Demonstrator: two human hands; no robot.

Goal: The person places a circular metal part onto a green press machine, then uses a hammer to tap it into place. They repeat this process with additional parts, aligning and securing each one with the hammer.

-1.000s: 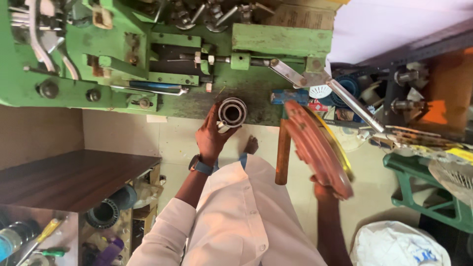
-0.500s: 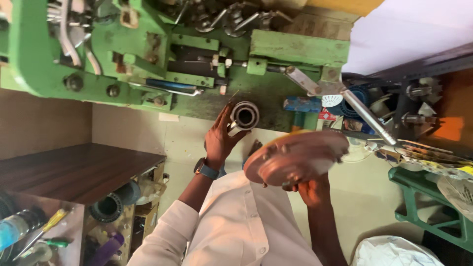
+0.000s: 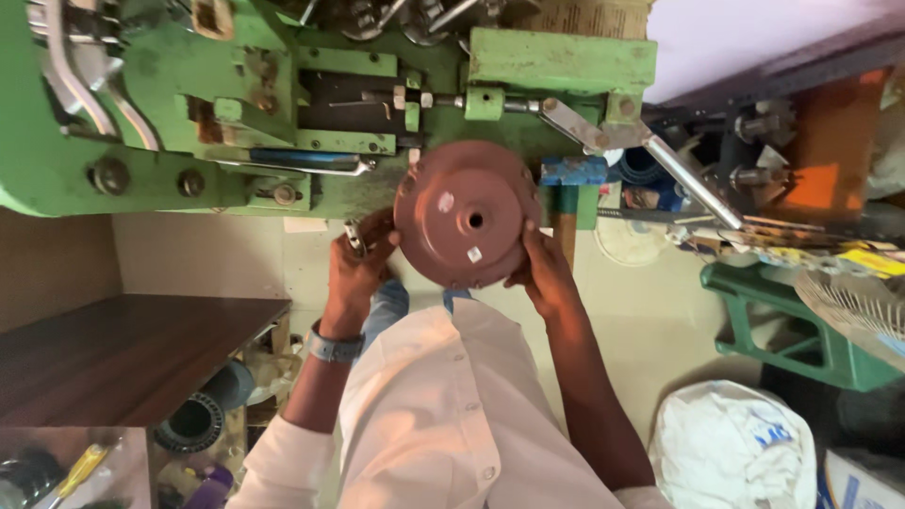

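Half a second ago the right hand carried the reddish-brown disc low and tilted at the person's right; now that disc (image 3: 467,215) stands face-on in front of the green machine (image 3: 217,104), covering the spot where the metal ring showed.

Fingers first: those of the right hand (image 3: 542,269) clasp the disc's lower right rim, thumb on the face. The fingers of the left hand (image 3: 358,269) curl at the lower left rim, and a small metal piece (image 3: 354,236) sits pinched or pressed among them; whether the left hand grips the disc itself or only steadies it I cannot tell. A grey watch (image 3: 335,347) bands the left wrist, and white sleeves run back to the white shirt (image 3: 443,415).

Outward from the hands, the disc has a small centre hole and two pale marks. A blue block (image 3: 573,172) and a long steel lever (image 3: 650,151) lie just beside it on the right. A dark brown counter (image 3: 123,353) is at lower left, a green plastic stool (image 3: 801,325) and a white bag (image 3: 731,448) at lower right.

By my judgement, the step in hand is offering the disc up to the machine's spindle. Seating it would call for lining the centre hole up squarely and keeping both hands level.
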